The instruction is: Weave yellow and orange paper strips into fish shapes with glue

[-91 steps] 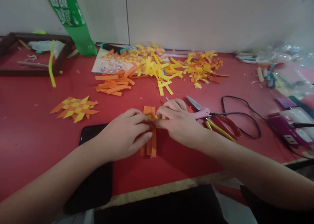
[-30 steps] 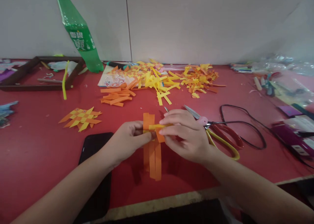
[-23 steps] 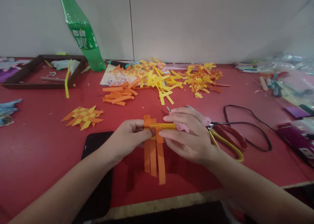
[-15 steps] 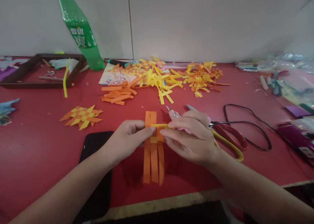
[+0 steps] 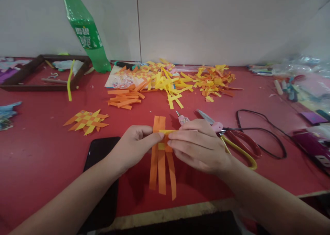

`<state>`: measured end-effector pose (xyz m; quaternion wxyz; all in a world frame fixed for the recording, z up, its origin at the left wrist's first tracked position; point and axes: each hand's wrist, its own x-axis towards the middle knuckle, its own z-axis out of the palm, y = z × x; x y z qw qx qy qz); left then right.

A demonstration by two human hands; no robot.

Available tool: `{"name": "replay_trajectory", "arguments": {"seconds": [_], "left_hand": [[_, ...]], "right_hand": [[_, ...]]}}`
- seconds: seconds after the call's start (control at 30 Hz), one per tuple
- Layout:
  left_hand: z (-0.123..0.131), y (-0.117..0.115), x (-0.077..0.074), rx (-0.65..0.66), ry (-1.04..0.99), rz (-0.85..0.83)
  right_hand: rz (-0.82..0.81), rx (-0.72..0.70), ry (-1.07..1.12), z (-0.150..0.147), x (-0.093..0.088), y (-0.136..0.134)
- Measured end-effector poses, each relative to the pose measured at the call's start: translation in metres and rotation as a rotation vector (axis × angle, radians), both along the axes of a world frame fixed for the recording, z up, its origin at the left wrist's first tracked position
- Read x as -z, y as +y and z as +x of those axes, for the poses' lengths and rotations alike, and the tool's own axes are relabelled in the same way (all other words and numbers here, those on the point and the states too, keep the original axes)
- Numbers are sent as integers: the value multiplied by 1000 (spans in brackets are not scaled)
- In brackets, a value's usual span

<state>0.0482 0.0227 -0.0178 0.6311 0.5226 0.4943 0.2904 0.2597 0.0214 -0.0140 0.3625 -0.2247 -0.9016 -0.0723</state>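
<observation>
The rightmost orange tail (image 5: pixel 172 178) is hanging farther outward than half a second ago, while the left hand (image 5: pixel 135 146) and right hand (image 5: pixel 201 146) are pinching the woven strips (image 5: pixel 161 146) above the red table (image 5: pixel 198 187), seemingly keeping the crossings tight.

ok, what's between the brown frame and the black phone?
Head view: mainly an orange-and-yellow woven paper fish, plus the near end of the bent yellow strip crossing the brown frame.

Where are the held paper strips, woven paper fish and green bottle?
Held paper strips (image 5: pixel 162 159): head view, on the middle hanging strip.
Woven paper fish (image 5: pixel 87 121): head view, on its checkered body.
Green bottle (image 5: pixel 87 37): head view, on its label.
</observation>
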Motion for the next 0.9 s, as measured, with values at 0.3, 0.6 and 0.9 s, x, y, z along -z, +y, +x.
{"name": "replay_trajectory", "arguments": {"seconds": [0.3, 0.6, 0.9], "left_hand": [[0, -1, -4, 16, -145, -25], [4, -3, -5, 72, -101, -30], [7, -6, -6, 168, 110, 161]], "right_hand": [[-101, 9, 82, -4, 1, -1], [-337, 128, 355, -7, 0, -2], [-397, 213, 308, -15, 8, -1]]}}
